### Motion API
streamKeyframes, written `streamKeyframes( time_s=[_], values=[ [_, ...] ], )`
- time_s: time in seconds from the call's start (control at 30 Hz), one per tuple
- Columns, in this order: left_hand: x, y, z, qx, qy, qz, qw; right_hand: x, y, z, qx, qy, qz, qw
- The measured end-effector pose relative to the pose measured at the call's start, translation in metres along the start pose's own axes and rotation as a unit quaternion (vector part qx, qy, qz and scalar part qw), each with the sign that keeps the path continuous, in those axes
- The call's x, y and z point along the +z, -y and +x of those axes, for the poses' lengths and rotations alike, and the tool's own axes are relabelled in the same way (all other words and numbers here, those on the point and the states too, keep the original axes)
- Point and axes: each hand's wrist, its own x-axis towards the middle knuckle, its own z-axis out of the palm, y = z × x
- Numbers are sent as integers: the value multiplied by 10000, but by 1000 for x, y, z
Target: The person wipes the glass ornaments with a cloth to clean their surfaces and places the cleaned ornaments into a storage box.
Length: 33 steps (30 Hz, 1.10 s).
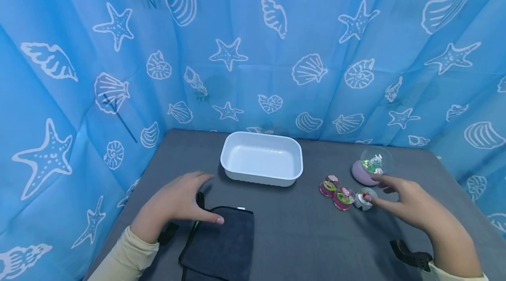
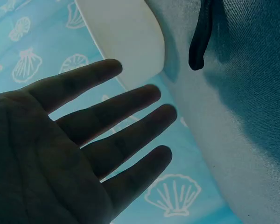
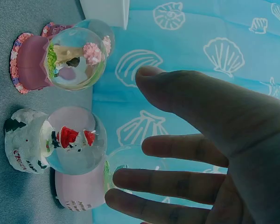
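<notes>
My left hand (image 1: 179, 197) hovers with fingers spread over the edge of a dark blue cloth item (image 1: 223, 241) with black edging and a small white tag; it holds nothing. In the left wrist view a black strap (image 2: 201, 44) of that item shows beyond the fingers. My right hand (image 1: 415, 204), also without anything in it, reaches beside several snow globes. Nearest is a small white-based snow globe (image 3: 25, 140) with a red-clad figure inside. Behind it stands a larger lilac-based snow globe (image 1: 362, 173). Two small pink-based snow globes, one in front (image 1: 343, 199) and one behind (image 1: 328, 187), sit to its left.
A white rectangular tub (image 1: 261, 160) stands at the back middle of the grey-covered table (image 1: 300, 246). Blue curtains (image 1: 253, 52) with white shells and starfish hang behind and at both sides. Each wrist wears a black strap.
</notes>
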Motion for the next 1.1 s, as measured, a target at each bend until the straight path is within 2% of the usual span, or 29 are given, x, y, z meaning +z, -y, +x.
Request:
streamKeyframes(
  time_s=[0.27,0.37,0.47,0.63,0.73,0.9,1.1],
  values=[
    [5,-6,-3,113,156,-283,9994,5,-3,1,116,177,151,9997],
    [8,-14,-6,325,220,-343,9986,8,-8,-1,126,239,162,9995],
    [13,-26,-10,658,448,-317,9963,9,-13,-3,151,313,146,9993],
    [23,-46,-14,1256,906,-104,9879,12,-20,-4,167,338,183,9991],
    [28,-53,-15,1449,1112,15,9832,15,-24,-2,169,312,225,9991],
    [32,-59,-18,1358,1464,174,9797,18,-28,2,270,485,284,9981],
    [41,-56,-19,1258,1541,278,9796,25,-32,4,266,621,320,9972]
  ],
)
